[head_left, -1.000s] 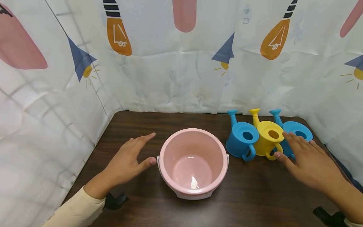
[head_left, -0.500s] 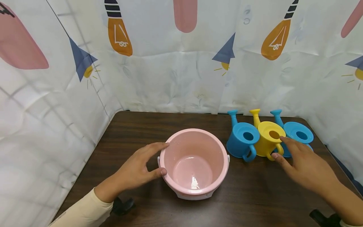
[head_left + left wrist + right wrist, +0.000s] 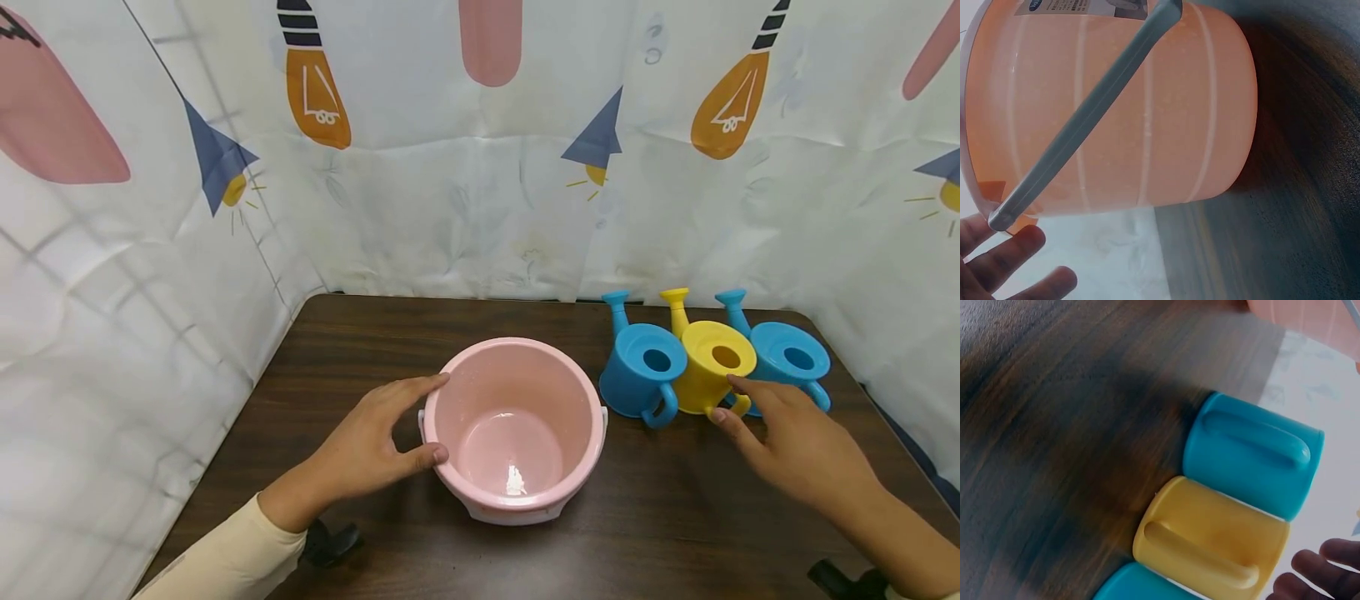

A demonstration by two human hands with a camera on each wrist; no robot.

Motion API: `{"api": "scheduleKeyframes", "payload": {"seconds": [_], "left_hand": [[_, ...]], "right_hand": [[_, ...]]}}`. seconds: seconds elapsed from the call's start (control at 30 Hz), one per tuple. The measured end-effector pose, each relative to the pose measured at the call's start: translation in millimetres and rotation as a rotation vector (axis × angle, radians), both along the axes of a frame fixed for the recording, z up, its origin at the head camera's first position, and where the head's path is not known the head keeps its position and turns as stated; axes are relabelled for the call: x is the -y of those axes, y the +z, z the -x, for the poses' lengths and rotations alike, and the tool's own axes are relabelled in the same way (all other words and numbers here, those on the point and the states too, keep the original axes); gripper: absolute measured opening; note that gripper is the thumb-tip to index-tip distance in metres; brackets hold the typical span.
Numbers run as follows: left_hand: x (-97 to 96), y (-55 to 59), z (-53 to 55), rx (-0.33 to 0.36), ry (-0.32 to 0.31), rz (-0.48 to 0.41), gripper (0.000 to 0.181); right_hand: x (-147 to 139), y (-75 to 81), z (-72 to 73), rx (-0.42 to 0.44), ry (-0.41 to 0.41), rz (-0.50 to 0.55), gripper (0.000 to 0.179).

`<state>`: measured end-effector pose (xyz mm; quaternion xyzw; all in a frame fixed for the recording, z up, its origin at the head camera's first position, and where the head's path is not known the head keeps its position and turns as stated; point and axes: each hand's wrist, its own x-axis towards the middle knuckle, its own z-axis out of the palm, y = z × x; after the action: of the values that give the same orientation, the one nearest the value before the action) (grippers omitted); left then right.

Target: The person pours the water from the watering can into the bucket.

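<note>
A pink bucket point(image 3: 517, 508) stands upright on the dark wooden table. My left hand point(image 3: 360, 450) is at its left rim, index finger and thumb spread along the edge. In the left wrist view, fingertips point(image 3: 1019, 250) lie beside the end of the bucket's grey handle point(image 3: 1085, 115). Two blue watering cans point(image 3: 626, 379) and a yellow watering can point(image 3: 701, 379) stand in a row at the right, spouts pointing back. My right hand point(image 3: 798, 442) hovers by the yellow can's handle, fingers extended; its fingers point(image 3: 1322, 575) appear apart from the can in the right wrist view.
A white printed sheet point(image 3: 450, 217) hangs behind the table point(image 3: 360, 333) and along both sides. Black wrist mounts point(image 3: 330, 543) sit beneath the forearms. The bucket stands left of the nearest blue can, with a narrow gap between them.
My left hand has moved right to the bucket's rim. My right hand has come left and slightly down, closer to the yellow watering can's handle. The bucket has barely shifted.
</note>
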<state>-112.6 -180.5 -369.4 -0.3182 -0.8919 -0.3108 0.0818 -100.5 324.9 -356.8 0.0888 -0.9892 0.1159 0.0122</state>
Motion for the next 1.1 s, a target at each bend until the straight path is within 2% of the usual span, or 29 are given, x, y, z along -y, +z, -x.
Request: {"api": "scheduleKeyframes", "payload": {"seconds": [0.5, 0.67, 0.87, 1.1], "left_hand": [[-0.7, -2.5, 13.5, 0.003, 0.013, -0.023, 0.077], [-1.0, -2.5, 17.3, 0.018, 0.025, -0.02, 0.077], [-1.0, -3.3, 21.5, 0.007, 0.011, -0.035, 0.078], [-1.6, -5.1, 24.3, 0.008, -0.005, -0.055, 0.077]], "right_hand": [[12, -13.6, -1.7, 0.012, 0.043, 0.111, 0.069], [17, -17.1, -1.6, 0.026, 0.015, 0.178, 0.066], [26, -24.4, 1.8, 0.051, -0.039, 0.253, 0.065], [38, -35.6, 4.1, 0.029, -0.061, 0.348, 0.061]]}}
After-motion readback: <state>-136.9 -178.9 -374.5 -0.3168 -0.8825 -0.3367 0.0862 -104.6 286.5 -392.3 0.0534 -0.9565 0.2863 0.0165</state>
